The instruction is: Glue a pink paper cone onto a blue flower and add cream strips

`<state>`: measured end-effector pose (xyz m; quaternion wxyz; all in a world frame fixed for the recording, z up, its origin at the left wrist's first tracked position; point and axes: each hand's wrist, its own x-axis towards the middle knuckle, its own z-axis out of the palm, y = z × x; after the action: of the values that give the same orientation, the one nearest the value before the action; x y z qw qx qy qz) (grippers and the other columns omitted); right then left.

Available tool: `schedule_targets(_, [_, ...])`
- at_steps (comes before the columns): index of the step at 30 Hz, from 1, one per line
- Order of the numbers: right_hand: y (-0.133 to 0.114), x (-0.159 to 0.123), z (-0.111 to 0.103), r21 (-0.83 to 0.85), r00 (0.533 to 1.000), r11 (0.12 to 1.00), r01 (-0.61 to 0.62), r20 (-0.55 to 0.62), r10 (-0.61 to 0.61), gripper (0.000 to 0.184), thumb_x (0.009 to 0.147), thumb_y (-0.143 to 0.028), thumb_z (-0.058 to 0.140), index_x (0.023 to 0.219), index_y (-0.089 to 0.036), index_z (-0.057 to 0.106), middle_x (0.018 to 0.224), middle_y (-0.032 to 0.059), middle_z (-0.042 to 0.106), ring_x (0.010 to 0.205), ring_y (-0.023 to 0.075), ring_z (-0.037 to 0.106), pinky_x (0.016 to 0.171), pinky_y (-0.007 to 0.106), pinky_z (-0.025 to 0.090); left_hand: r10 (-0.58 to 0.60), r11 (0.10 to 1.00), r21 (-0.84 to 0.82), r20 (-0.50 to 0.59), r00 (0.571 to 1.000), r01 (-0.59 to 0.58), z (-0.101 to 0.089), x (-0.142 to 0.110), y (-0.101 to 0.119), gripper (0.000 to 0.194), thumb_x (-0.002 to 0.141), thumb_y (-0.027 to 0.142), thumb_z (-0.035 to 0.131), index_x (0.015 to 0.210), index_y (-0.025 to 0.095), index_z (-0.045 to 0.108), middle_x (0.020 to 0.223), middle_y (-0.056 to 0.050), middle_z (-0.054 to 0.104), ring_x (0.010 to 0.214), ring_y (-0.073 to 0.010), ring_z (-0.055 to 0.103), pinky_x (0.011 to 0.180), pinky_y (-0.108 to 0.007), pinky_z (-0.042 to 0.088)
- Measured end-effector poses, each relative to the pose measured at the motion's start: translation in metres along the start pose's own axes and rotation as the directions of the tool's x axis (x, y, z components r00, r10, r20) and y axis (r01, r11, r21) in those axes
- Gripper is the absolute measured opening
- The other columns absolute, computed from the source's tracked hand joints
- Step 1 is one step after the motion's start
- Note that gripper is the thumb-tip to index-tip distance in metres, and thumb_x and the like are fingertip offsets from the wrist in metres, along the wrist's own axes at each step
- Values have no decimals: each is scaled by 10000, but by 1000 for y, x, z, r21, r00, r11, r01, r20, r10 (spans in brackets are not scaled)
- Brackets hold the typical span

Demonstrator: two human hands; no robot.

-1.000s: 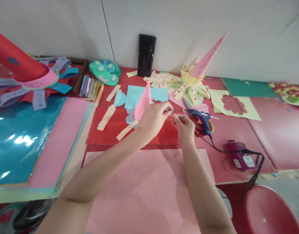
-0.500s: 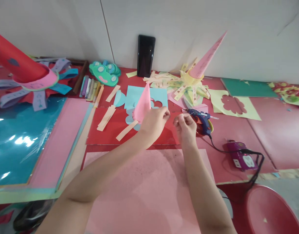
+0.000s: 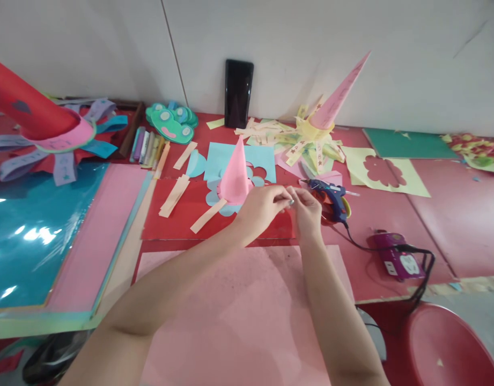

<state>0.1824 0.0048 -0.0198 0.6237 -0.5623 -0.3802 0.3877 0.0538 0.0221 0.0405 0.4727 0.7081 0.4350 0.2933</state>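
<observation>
Meeting over the red sheet (image 3: 170, 228) in the head view, the left hand (image 3: 266, 206) and the right hand (image 3: 308, 213) have their fingertips together. The left grip is closed on a tiny silvery bit (image 3: 292, 202), shiny but too small to name; the right grip is drawn into a pinch beside it, and whether it holds anything too, I cannot tell. Just left of the hands stands a pink cone (image 3: 234, 177), smooth and plain-sided, wide at the foot and narrowing to a sharp upright tip, with small dark marks along its bottom edge. Under it spreads a light blue scalloped piece (image 3: 227, 209), its rounded lobes showing around the cone, and a pale peach strip (image 3: 208, 216) slants from the foot toward the near left. Both cone and scalloped piece are on the table (image 3: 363, 214), partly over the red sheet, with a light blue cut-out sheet (image 3: 218, 155) behind. Right of the hands lies a blue glue gun (image 3: 329, 193); a taller pink cone (image 3: 339, 102), written on and leaning right, rises from a yellow ring (image 3: 316, 131) beyond.
</observation>
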Motion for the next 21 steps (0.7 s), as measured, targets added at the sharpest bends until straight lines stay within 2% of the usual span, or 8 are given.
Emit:
schedule_targets(3, [0, -2, 2, 79, 984, 993, -83, 161, 70, 245, 670, -417, 724, 746, -196, 649, 681, -20, 653, 647, 110, 617, 643, 265, 512, 63, 995, 84, -121, 991, -53, -9, 2, 5, 118, 829, 119, 578, 815, 208, 655, 768, 23, 701, 750, -124, 655, 681, -238, 500])
schedule_targets(6, [-5, -4, 6, 166, 962, 971, -169, 242, 126, 230, 692, -426, 707, 736, -210, 641, 660, -27, 649, 606, 95, 613, 575, 225, 504, 101, 980, 186, -157, 982, -71, -12, 4, 2, 120, 837, 140, 572, 797, 223, 650, 744, 37, 688, 691, -116, 628, 615, -232, 469])
schedule_targets(9, [-9, -5, 7, 214, 947, 949, -232, 272, 170, 217, 701, -422, 704, 739, -219, 639, 632, -34, 639, 558, 83, 597, 521, 198, 486, 156, 953, 284, -177, 972, -101, -11, 5, -4, 124, 851, 153, 555, 781, 217, 635, 766, 31, 683, 683, -117, 606, 600, -238, 449])
schedule_targets(14, [-12, -6, 6, 210, 957, 956, -206, 247, 152, 211, 710, -412, 703, 723, -208, 648, 614, -35, 629, 514, 65, 568, 482, 178, 474, 144, 937, 344, -220, 965, -61, -8, 6, -11, 121, 839, 135, 547, 761, 195, 616, 760, 1, 671, 705, -142, 609, 612, -261, 456])
schedule_targets(17, [-14, -7, 6, 215, 956, 961, -173, 272, 111, 219, 698, -417, 710, 704, -208, 644, 584, -46, 609, 457, 54, 526, 432, 176, 451, 66, 975, 219, -162, 985, -29, -6, 7, -12, 153, 837, 108, 516, 799, 213, 621, 779, 2, 686, 749, -146, 633, 659, -263, 488])
schedule_targets(21, [-16, -7, 5, 298, 974, 950, -92, 226, 23, 204, 692, -392, 723, 675, -210, 633, 597, -64, 605, 421, 26, 486, 439, 165, 450, 13, 1000, -21, 46, 999, -12, 0, 9, -14, 333, 811, 16, 410, 976, 222, 613, 962, 5, 696, 862, -119, 647, 744, -234, 513])
